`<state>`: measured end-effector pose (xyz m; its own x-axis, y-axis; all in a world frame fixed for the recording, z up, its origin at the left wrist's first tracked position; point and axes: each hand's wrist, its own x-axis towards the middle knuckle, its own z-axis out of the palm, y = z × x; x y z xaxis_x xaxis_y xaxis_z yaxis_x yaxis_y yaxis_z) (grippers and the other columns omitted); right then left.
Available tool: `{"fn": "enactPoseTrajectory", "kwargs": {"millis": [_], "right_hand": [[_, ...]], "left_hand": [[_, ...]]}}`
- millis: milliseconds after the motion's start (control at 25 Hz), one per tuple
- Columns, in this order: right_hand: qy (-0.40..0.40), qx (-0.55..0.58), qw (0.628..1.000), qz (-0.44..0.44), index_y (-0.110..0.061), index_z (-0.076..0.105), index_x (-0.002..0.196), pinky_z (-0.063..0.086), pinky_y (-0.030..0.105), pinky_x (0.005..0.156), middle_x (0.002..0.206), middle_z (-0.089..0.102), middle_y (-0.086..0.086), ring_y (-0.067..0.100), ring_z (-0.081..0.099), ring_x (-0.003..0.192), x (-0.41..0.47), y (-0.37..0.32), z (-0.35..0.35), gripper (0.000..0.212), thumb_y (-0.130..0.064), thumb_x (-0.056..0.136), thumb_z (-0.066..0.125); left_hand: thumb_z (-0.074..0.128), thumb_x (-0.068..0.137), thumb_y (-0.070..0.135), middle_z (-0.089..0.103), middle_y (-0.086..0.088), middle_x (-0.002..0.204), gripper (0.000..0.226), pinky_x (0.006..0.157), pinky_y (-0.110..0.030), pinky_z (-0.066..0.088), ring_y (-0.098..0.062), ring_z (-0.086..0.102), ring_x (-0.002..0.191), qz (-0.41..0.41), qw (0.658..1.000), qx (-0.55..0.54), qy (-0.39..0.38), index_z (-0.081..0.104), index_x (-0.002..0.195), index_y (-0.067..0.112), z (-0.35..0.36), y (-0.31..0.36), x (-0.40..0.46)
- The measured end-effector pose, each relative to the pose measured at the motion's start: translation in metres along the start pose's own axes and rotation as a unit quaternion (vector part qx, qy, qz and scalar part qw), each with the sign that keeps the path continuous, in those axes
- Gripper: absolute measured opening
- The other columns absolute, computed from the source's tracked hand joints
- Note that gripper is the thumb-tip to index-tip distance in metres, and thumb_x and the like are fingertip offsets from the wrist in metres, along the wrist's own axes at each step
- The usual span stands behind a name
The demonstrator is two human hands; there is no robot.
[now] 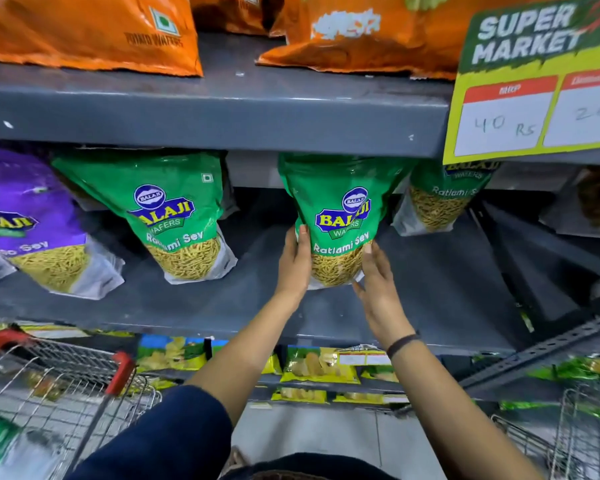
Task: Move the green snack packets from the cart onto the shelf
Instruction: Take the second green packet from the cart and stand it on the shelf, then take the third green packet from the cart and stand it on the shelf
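Between the fingers [304, 237], the green snack packet [340, 209] stands on the tabletop [257, 306], left hand [293, 268] clasping its edge, right hand [378, 292] flat alongside, matching packets [174, 216] shelved beside them, and blurred green ones seemingly left in the cart [84, 372].

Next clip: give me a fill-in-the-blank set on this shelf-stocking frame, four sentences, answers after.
1. The left hand and right hand touch a green packet printed Ratlami ____.
2. The bags on the upper shelf are coloured ____.
3. The leftmost packet in the green packet's row is ____.
4. The price sign shows ____ Rs in its left box.

Missing words: Sev; orange; purple; 40.
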<state>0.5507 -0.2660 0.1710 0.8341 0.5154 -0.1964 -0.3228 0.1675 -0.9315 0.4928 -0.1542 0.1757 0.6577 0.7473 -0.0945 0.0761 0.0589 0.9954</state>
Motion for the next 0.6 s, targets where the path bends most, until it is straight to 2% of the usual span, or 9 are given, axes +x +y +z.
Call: {"fn": "enactPoseTrajectory", "kwargs": {"millis": [80,160,240,320,360,440,520,600], "right_hand": [[0.003,-0.001,1.000,-0.017,-0.024,0.033,0.141,0.044,0.023,0.097,0.139,0.048,-0.008,0.004,0.052,0.121,-0.007,0.008,0.006,0.046,-0.029,0.097,0.042],[0.055,0.012,0.997,-0.044,-0.019,0.032,0.142,0.042,0.025,0.101,0.145,0.044,-0.002,0.006,0.050,0.123,-0.015,0.014,0.017,0.048,-0.026,0.096,0.045],[0.171,0.017,0.984,-0.045,-0.010,0.037,0.134,0.044,0.022,0.096,0.139,0.045,0.009,0.007,0.054,0.113,-0.024,0.020,0.034,0.043,-0.024,0.095,0.048],[0.248,0.018,0.968,-0.044,-0.008,0.042,0.120,0.044,0.022,0.091,0.117,0.050,0.012,0.015,0.052,0.103,-0.039,0.034,0.057,0.029,-0.016,0.094,0.050],[0.248,0.023,0.968,-0.039,-0.011,0.042,0.114,0.043,0.025,0.093,0.106,0.052,0.005,0.014,0.051,0.097,-0.048,0.041,0.068,0.022,-0.013,0.093,0.049],[0.190,0.015,0.982,-0.009,-0.017,0.042,0.107,0.041,0.035,0.098,0.093,0.050,-0.008,0.007,0.051,0.089,-0.067,0.066,0.109,0.016,-0.011,0.093,0.048],[0.134,-0.009,0.991,-0.006,-0.021,0.044,0.100,0.041,0.037,0.095,0.087,0.049,-0.009,0.008,0.051,0.086,-0.077,0.080,0.134,0.013,-0.010,0.093,0.048],[0.036,-0.072,0.997,0.011,-0.021,0.048,0.100,0.043,0.035,0.088,0.086,0.053,-0.008,0.012,0.052,0.087,-0.104,0.124,0.207,0.017,-0.006,0.092,0.049]], "left_hand": [[0.029,0.095,0.045,0.054,0.000,0.129,0.042,0.098,-0.031,0.039,-0.014,0.050,0.117,-0.009,1.000,-0.007,-0.015,0.043,0.127,0.024,-0.003,0.003,0.002],[0.029,0.095,0.043,0.050,0.009,0.126,0.041,0.095,-0.025,0.035,-0.007,0.046,0.116,-0.002,1.000,-0.006,-0.012,0.041,0.129,0.025,-0.006,0.005,0.001],[0.030,0.096,0.039,0.044,0.013,0.127,0.041,0.095,-0.019,0.032,-0.004,0.041,0.119,0.025,0.999,-0.010,0.047,0.041,0.132,0.022,-0.019,0.001,-0.005],[0.030,0.097,0.031,0.052,0.001,0.128,0.034,0.099,-0.027,0.036,-0.014,0.049,0.118,0.054,0.987,-0.041,0.145,0.048,0.124,0.020,-0.054,-0.012,-0.015],[0.031,0.097,0.028,0.058,-0.007,0.121,0.029,0.100,-0.035,0.039,-0.019,0.053,0.113,0.064,0.978,-0.056,0.189,0.052,0.116,0.021,-0.075,-0.020,-0.022],[0.031,0.097,0.026,0.063,-0.009,0.105,0.025,0.095,-0.040,0.043,-0.021,0.058,0.100,0.060,0.952,-0.060,0.293,0.055,0.105,0.022,-0.141,-0.042,-0.040],[0.031,0.097,0.026,0.063,-0.009,0.097,0.027,0.087,-0.032,0.046,-0.016,0.059,0.092,0.069,0.933,-0.047,0.351,0.056,0.105,0.018,-0.188,-0.057,-0.061],[0.032,0.096,0.027,0.062,-0.006,0.092,0.028,0.078,-0.021,0.047,-0.011,0.059,0.087,0.044,0.891,-0.012,0.451,0.056,0.102,0.014,-0.283,-0.089,-0.098]]}}
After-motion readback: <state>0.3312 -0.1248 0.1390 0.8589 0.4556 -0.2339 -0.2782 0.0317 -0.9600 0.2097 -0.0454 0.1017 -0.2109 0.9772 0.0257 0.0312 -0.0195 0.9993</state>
